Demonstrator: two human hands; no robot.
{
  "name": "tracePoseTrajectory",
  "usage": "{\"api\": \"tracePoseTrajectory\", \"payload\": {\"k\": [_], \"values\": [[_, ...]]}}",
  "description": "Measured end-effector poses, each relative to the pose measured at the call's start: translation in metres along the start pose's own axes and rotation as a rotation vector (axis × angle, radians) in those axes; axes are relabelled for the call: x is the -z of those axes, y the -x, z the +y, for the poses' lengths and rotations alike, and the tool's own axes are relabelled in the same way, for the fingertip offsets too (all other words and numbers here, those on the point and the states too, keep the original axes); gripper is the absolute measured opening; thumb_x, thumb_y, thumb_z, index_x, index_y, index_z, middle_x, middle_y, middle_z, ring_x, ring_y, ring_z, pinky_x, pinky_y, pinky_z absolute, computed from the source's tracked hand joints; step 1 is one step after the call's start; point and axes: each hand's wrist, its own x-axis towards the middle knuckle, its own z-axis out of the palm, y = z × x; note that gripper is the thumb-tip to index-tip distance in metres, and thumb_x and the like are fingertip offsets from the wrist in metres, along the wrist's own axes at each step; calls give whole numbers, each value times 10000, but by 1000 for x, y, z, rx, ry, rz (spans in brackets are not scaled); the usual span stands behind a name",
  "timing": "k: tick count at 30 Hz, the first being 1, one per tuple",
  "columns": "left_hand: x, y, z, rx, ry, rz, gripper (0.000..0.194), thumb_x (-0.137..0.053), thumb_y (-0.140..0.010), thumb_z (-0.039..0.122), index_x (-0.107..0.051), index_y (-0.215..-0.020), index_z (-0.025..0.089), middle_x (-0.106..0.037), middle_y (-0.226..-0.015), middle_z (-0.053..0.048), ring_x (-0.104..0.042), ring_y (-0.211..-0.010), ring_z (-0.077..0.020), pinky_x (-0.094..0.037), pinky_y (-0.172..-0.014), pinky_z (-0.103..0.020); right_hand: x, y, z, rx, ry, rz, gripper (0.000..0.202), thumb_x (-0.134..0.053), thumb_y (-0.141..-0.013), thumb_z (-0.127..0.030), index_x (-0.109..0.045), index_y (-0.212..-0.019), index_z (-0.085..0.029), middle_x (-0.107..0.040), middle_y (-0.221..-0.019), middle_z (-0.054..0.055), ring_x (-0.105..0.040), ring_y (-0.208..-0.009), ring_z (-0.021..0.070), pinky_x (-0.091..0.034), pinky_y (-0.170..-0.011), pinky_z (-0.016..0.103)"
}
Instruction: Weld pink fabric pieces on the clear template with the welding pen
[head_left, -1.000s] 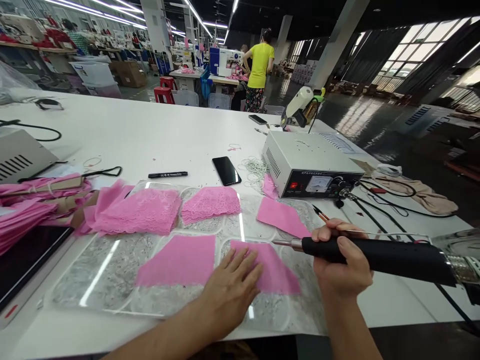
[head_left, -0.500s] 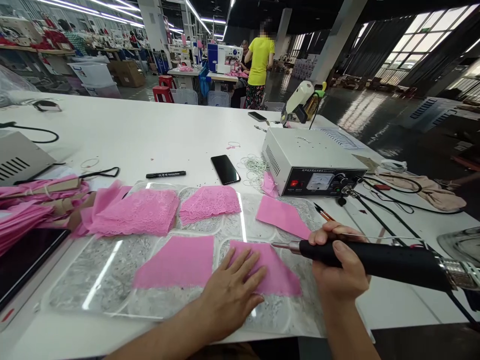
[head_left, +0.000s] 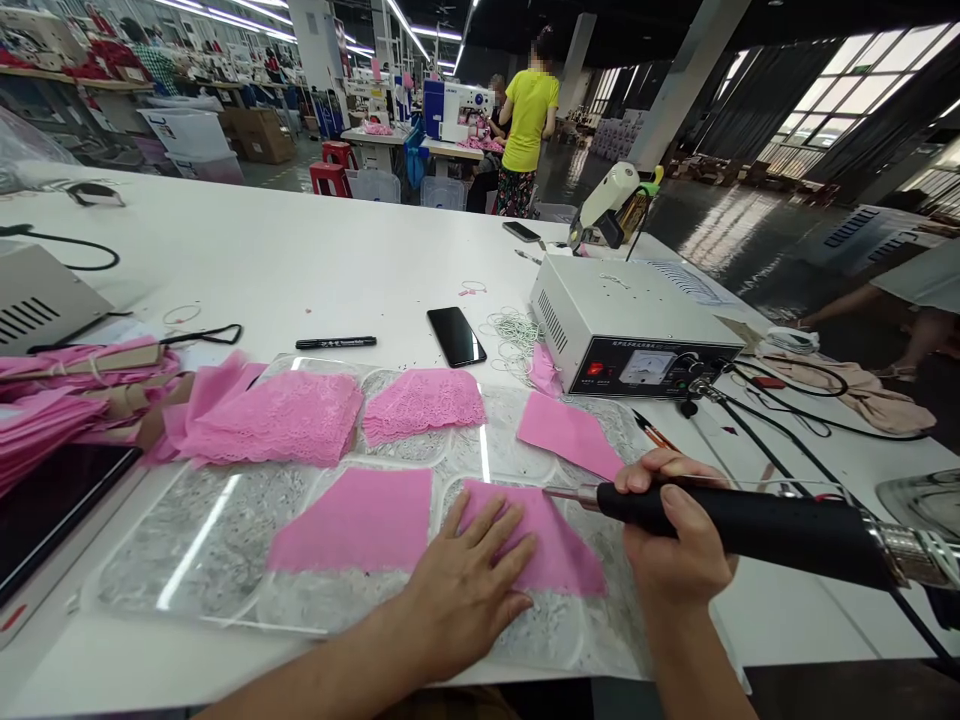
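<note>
My left hand [head_left: 471, 585] lies flat with fingers spread on a pink fabric piece [head_left: 559, 550] at the front of the clear plastic sheet [head_left: 202, 540]. My right hand [head_left: 679, 530] is wrapped round a thick black handheld tool [head_left: 765, 525]; its thin metal tip meets the top edge of that same piece. Left of my left hand lies another plain pink piece [head_left: 360, 520]. Behind it are a lacy pink piece [head_left: 424, 403] and a lacy pink stack [head_left: 277, 415]. A further plain piece [head_left: 566, 432] lies beyond the tool's tip.
A grey control box [head_left: 637, 325] with cables stands at the back right. A phone [head_left: 456, 336] and a black marker [head_left: 335, 343] lie behind the sheet. At the left are pink bundles [head_left: 52, 425] and a dark tablet [head_left: 56, 520]. A person in yellow [head_left: 529, 120] stands beyond the table.
The view has shifted slightly. Both hands and the tool keep nearly the same place on the fabric. Another person's arm and light clothing have come into view at the right edge.
</note>
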Motion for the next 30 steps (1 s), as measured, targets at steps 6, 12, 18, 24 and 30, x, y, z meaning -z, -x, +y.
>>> {"api": "tracePoseTrajectory", "payload": {"k": [6, 12, 18, 24, 30], "values": [[2, -1, 2, 11, -6, 1, 454, -378, -1017, 468, -511, -1350, 189, -516, -1429, -95, -482, -1317, -304, -362, -1082, -549, -1, 1, -2, 19, 22, 2, 89, -611, -645, -198, -572, -725, -188, -579, -730, -5, -536, -550, 113, -473, -527, 301], [16, 10, 6, 16, -1, 36, 448, -432, -1000, 456, -541, -1311, 152, -541, -1399, -119, -491, -1307, -304, -341, -1107, -551, -7, 3, -8, -11, -6, 44, 97, -589, -619, -201, -579, -713, -179, -556, -734, -3, -511, -553, 100, -456, -517, 282], [25, 41, 1, 48, 35, 190, 300, -472, -994, 287, -597, -1210, 120, -640, -1271, -109, -562, -1235, -262, -398, -1082, -477, -37, 15, -9, -81, -47, -38, 102, -615, -641, -201, -589, -739, -187, -551, -763, -8, -520, -563, 94, -474, -546, 292], [25, 50, -2, 36, 80, 218, 293, -482, -986, 265, -599, -1208, 115, -654, -1242, -113, -560, -1236, -241, -410, -1082, -434, -63, 28, 5, -68, -46, -163, 97, -635, -696, -207, -604, -787, -192, -578, -811, -2, -542, -585, 99, -483, -577, 305], [18, 53, 0, 67, 113, 224, 328, -476, -990, 313, -596, -1231, 126, -640, -1268, -103, -548, -1241, -245, -402, -1084, -431, -69, 32, 12, -85, -38, -188, 92, -640, -701, -209, -602, -784, -192, -571, -816, -5, -541, -593, 102, -484, -587, 309]]}}
